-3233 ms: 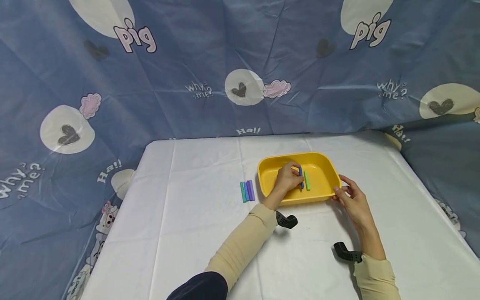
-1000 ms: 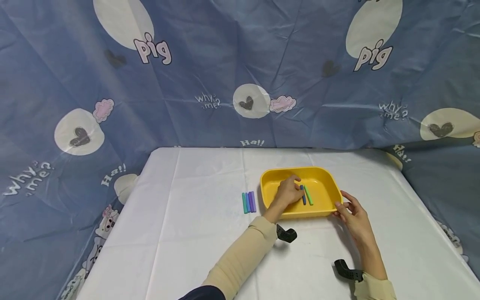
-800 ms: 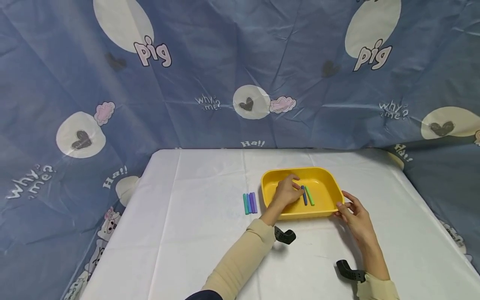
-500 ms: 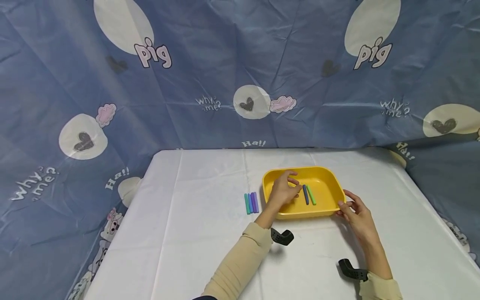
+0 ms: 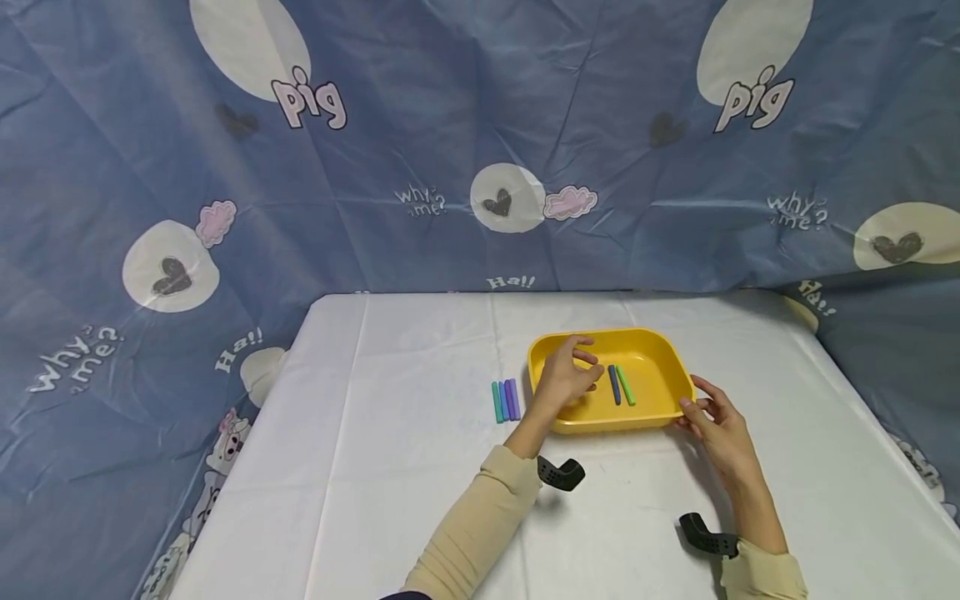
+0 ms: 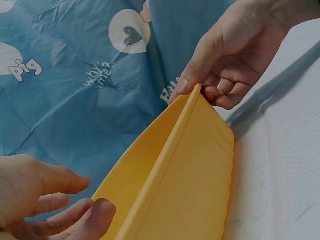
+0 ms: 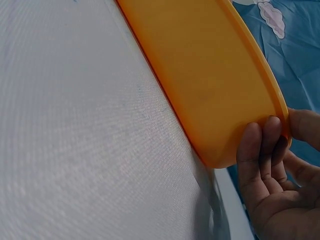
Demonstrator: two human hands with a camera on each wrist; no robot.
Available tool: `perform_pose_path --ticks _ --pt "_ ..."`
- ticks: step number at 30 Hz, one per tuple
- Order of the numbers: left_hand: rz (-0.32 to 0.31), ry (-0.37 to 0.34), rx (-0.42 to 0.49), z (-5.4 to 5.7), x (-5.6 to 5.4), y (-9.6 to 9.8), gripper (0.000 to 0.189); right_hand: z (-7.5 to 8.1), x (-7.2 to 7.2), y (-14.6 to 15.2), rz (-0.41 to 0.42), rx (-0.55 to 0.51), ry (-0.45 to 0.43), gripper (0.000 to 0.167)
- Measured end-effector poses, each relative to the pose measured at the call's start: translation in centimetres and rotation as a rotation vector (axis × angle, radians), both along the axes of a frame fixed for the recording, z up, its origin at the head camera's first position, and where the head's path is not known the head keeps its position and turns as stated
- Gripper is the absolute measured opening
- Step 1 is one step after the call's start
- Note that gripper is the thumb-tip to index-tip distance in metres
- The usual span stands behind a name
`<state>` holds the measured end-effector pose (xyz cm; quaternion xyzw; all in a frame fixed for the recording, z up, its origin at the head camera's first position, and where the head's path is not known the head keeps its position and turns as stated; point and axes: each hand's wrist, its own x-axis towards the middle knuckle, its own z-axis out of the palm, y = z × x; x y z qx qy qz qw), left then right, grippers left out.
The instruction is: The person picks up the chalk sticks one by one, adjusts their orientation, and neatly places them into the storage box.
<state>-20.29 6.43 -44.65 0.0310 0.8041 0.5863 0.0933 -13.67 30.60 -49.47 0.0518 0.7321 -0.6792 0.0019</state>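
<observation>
A yellow tray (image 5: 600, 427) stands on the white-covered table, with a dark blue stick (image 5: 615, 385) and a bright green stick (image 5: 626, 386) lying side by side inside. Over the tray's left half is my left hand (image 5: 562, 377), its fingers loosely bent and apart, holding nothing; the sticks are just right of its fingertips. My right hand (image 5: 722, 429) pinches the tray's front right corner. In the right wrist view, that hand (image 7: 275, 185) has its thumb over the rim and its fingers against the outer wall (image 7: 200, 75).
Several thin sticks in teal, blue and purple (image 5: 510, 400) lie in a row on the white cloth (image 5: 405, 417), left of the tray. A blue printed curtain (image 5: 420, 242) hangs behind the table and along its sides.
My left hand has let go of the dark blue stick, which now lies beside the green one, and has drawn back a little to the left. My right hand stays on the tray's corner.
</observation>
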Motion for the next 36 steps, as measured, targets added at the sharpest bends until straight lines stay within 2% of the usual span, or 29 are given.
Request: perform_pose_path --ticks 11,26,36 --pt "0.012 0.032 0.005 0.3 0.3 -0.8 0.048 0.1 0.2 0.0 0.010 -0.006 0.000 0.060" --pt "0.027 0.030 0.063 0.3 1.1 -1.7 0.046 -0.1 0.0 -0.2 0.001 -0.047 0.008 0.061" --pt "0.043 0.059 0.058 0.6 1.7 -3.1 0.046 -0.1 0.1 -0.2 0.004 -0.020 0.016 0.060"
